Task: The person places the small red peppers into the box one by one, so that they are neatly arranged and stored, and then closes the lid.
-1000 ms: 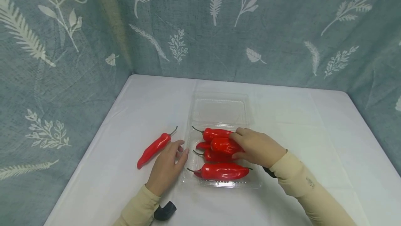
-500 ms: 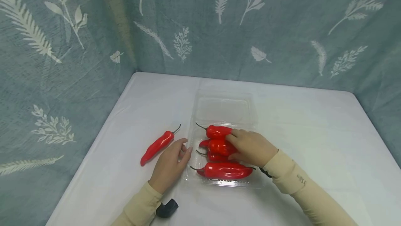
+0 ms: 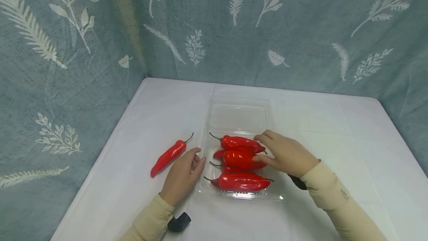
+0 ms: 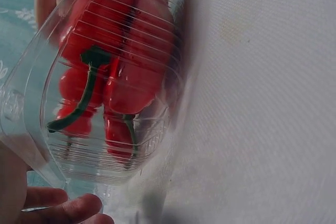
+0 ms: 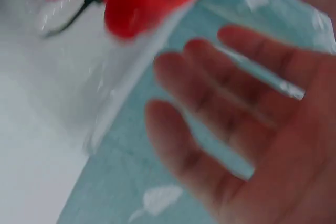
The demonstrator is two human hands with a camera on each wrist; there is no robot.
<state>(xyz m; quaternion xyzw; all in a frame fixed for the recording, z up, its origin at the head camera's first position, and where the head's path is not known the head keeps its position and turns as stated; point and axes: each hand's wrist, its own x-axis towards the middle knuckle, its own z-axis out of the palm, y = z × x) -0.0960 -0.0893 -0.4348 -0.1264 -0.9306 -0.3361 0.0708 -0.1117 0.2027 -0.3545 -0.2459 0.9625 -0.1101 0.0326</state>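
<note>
Several red peppers (image 3: 240,182) lie crosswise in a clear plastic clamshell box (image 3: 245,196), the middle ones stacked on each other. Over the box's right side is my right hand (image 3: 284,153), and the right wrist view shows its fingers (image 5: 231,103) extended with nothing held. Beside the box's left edge my left hand (image 3: 182,176) rests with loosely bent fingers. In the left wrist view those fingers (image 4: 63,208) lie by the box's rim and grip nothing; whether they touch it I cannot tell. One more red pepper (image 3: 168,157) lies on the cloth left of that hand.
The box's transparent lid (image 3: 239,116) lies folded back behind the peppers. A white cloth (image 3: 327,140) covers the table, with a patterned green-blue curtain (image 3: 214,48) behind and at the sides. A black object (image 3: 179,222) shows beneath the left wrist.
My right hand has let go of the stacked peppers and drawn back to the right, uncovering their right ends. The left hand stays by the box. The head view has shifted slightly.
</note>
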